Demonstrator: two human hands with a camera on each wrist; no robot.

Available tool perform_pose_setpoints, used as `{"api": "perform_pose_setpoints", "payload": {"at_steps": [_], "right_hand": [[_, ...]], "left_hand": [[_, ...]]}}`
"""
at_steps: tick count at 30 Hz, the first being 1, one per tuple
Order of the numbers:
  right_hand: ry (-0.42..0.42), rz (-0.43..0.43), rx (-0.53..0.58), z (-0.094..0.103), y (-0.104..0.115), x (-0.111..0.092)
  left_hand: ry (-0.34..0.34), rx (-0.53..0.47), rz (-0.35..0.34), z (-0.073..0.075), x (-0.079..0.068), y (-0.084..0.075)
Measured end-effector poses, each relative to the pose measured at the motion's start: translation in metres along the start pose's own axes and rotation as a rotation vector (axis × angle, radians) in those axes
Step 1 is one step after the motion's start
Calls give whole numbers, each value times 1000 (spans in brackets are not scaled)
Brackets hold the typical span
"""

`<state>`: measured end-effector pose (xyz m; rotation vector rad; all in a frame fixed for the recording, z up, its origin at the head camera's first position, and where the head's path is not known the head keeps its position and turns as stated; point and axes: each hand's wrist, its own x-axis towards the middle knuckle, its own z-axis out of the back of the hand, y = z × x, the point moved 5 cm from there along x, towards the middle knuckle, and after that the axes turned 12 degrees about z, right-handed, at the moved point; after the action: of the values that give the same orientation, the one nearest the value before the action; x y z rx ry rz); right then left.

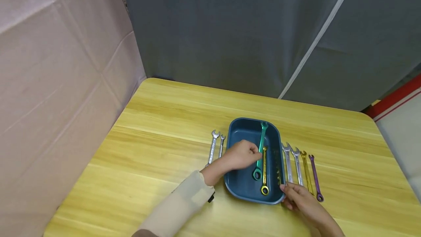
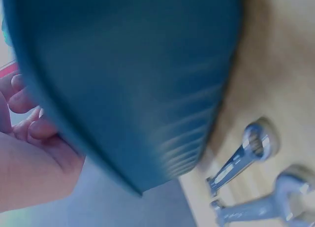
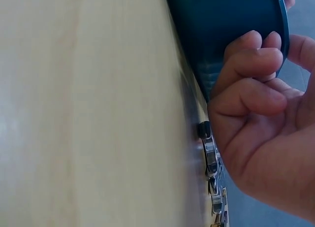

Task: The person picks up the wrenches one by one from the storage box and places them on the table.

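Observation:
A dark blue plastic tub (image 1: 243, 189) stands on the wooden table. My left hand (image 1: 241, 154) reaches over its left side, fingers curled at the middle of a green ratcheting wrench (image 1: 263, 134), pinching it. That wrench slants inside the tub, its open end near the back rim and its ring end toward the front. Alongside it lies a gold wrench (image 1: 264, 173). At the tub's front right corner, my right hand (image 1: 302, 200) grips the rim, thumb on top and fingers curled under it in the right wrist view.
Two silver wrenches (image 1: 213, 147) lie left of the tub, partly behind the left forearm. Right of it lie several more: silver ones (image 1: 297, 164), a gold one (image 1: 307, 173) and a purple one (image 1: 315, 175). A grey curtain (image 1: 210, 39) hangs behind the table.

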<state>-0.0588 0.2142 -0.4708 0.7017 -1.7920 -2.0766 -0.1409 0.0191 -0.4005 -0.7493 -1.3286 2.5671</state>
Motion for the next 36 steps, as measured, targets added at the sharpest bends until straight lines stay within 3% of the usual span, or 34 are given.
{"api": "perform_pose_setpoints", "payload": {"at_steps": [10,14,28,36], "right_hand": [[6,-22,9,1,-1,0],[2,-22,2,1,-2,0],[-14,-27,-24,2,-2,0],[-9,-36,4,0,-2,-1]], "left_hand": [[5,-4,-61,19,-18,-11],[-9,-32,-53,28,-24,-8],[6,-125,-22,55,-41,20],[-9,-135,14,67,-42,39]]}}
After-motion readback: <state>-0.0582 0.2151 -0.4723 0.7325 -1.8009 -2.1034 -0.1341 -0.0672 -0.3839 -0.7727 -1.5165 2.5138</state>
